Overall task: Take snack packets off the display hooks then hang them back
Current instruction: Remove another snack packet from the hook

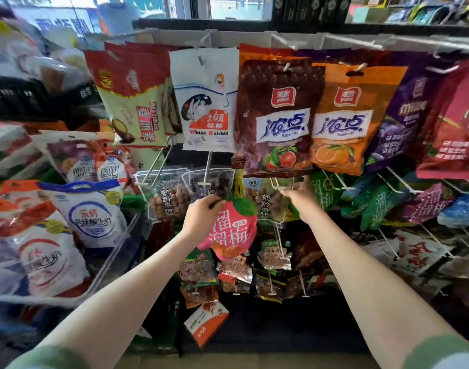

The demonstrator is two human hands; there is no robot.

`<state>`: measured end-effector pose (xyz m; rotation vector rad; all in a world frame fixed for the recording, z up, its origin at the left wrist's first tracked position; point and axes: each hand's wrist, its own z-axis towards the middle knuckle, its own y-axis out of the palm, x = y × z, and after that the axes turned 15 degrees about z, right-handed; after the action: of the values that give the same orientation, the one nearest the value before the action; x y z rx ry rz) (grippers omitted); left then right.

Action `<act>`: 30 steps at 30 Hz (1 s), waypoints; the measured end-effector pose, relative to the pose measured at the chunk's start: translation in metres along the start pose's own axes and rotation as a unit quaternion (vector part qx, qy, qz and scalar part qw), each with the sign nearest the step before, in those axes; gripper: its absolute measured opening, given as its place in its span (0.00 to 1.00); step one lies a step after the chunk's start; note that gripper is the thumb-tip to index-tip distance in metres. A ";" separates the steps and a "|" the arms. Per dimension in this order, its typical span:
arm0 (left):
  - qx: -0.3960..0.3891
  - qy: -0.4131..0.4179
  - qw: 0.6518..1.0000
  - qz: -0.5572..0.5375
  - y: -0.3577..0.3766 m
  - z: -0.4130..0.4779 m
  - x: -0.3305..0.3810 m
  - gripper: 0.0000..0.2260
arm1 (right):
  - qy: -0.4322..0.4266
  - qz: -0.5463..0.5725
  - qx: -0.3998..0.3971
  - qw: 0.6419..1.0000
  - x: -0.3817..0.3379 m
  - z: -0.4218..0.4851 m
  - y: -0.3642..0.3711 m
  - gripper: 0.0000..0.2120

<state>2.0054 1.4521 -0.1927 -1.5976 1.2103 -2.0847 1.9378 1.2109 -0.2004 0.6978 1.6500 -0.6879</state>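
My left hand (201,214) grips the top edge of a pink peach-shaped snack packet (232,233), which hangs free below it in front of the rack. My right hand (300,195) reaches up to a white wire display hook (281,185) and pinches its tip, just under the brown fruit candy packet (277,115). Behind both hands hang clear packets of brown dried fruit (166,201) on the middle row of hooks.
The top row holds large bags: a White Rabbit packet (205,102), an orange candy bag (345,118), purple and red bags at the right. Green packets (326,193) hang to the right. A clear bin of yoghurt snack bags (89,211) stands left. Small packets hang below.
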 end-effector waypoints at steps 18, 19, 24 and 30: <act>0.017 -0.030 0.997 -0.075 0.015 -0.001 -0.006 0.04 | -0.030 0.126 -0.024 0.991 0.026 -0.015 0.002 0.08; 0.015 -0.032 0.997 -0.075 0.014 -0.002 -0.007 0.04 | -0.031 0.133 -0.023 0.990 0.027 -0.017 0.001 0.06; -0.005 -0.032 0.995 -0.090 0.010 -0.007 -0.011 0.04 | -0.031 0.196 -0.021 0.980 0.030 -0.028 -0.014 0.09; -0.080 -0.029 0.992 -0.095 0.011 -0.011 -0.018 0.05 | -0.024 0.216 -0.054 0.975 0.034 -0.041 -0.032 0.07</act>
<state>1.9994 1.4612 -0.2138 -1.8984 1.2810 -2.0805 1.8821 1.2241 -0.2243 0.9166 1.4153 -0.2988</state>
